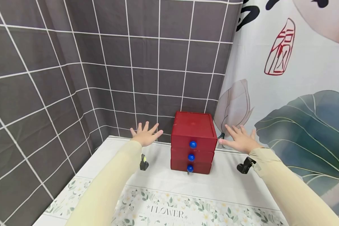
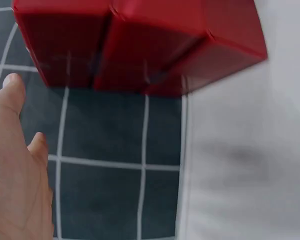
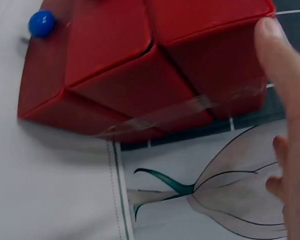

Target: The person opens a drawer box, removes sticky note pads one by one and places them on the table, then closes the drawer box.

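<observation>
A red three-drawer box stands on the white cloth, each drawer front bearing a round blue knob. All three drawers look closed. To the left of the box, my left hand hovers over the cloth with its fingers spread. My right hand is held out on the box's other side, fingers spread too, its thumb pointing toward the box. Neither hand holds anything. In the right wrist view, clear tape runs across the side of the stacked drawers.
The table is covered by a white cloth with a flower-print band and the word FLOWER. Behind it hangs a dark curtain with a white grid. A white lotus-print curtain hangs on the right. Each wrist carries a black camera mount.
</observation>
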Demonstrator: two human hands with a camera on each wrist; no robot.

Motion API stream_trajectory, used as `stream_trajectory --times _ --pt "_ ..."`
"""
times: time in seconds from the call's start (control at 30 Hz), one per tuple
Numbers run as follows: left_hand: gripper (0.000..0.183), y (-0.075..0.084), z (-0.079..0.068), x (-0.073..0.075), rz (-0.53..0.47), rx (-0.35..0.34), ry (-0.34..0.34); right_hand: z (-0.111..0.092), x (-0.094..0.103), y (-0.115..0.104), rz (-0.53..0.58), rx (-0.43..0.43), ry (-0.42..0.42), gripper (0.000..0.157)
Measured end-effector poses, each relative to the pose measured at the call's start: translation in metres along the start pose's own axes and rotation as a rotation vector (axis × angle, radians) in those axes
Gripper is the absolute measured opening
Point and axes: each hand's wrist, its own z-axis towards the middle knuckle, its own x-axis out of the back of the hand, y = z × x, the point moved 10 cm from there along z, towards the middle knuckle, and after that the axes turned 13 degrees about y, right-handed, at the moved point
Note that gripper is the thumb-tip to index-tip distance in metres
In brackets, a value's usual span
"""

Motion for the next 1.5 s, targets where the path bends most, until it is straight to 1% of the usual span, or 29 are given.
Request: stream_trajectory --times 0.07,0.17,0.3,0.47,0.6,0.77,0.9,1.03,1.17,1.3,1.4,1.5 --pt "0.085 0.012 0.002 0.005 -0.039 -0.020 0.006 0.003 0.005 -0.003 0.019 0.008 0.036 0.090" --pt "0.081 0.031 0.004 0.015 -0.081 -0.046 0.033 0.007 0.011 -0.008 0.072 0.021 0.086 0.087" --pt "0.072 0.053 0.007 0.022 -0.096 -0.061 0.059 0.008 0.018 -0.016 0.119 0.022 0.128 0.085" --pt "0.069 0.078 0.014 0.023 -0.111 -0.106 0.083 0.005 0.021 -0.020 0.194 -0.017 0.167 0.081" --pt "0.068 0.102 0.014 0.021 -0.102 -0.149 0.064 0.000 0.020 -0.024 0.256 -0.024 0.203 0.078" --pt "0.065 0.125 0.011 0.020 -0.068 -0.185 0.037 -0.005 0.017 -0.031 0.274 -0.003 0.227 0.077" --pt "0.065 0.134 0.011 0.017 -0.078 -0.193 0.031 -0.006 0.018 -0.035 0.272 0.004 0.239 0.078" --pt "0.065 0.140 0.011 0.011 -0.088 -0.205 0.018 -0.005 0.019 -0.041 0.283 0.002 0.254 0.079" --pt "0.064 0.142 0.013 0.005 -0.083 -0.205 0.002 -0.003 0.019 -0.047 0.273 0.007 0.260 0.080" --pt "0.062 0.143 0.017 0.002 -0.113 -0.202 -0.003 -0.002 0.019 -0.054 0.257 0.030 0.276 0.080" --pt "0.062 0.144 0.020 -0.001 -0.126 -0.212 0.000 -0.003 0.017 -0.056 0.268 0.025 0.285 0.079" --pt "0.062 0.144 0.022 -0.004 -0.107 -0.207 0.009 -0.004 0.017 -0.057 0.275 0.018 0.321 0.076"
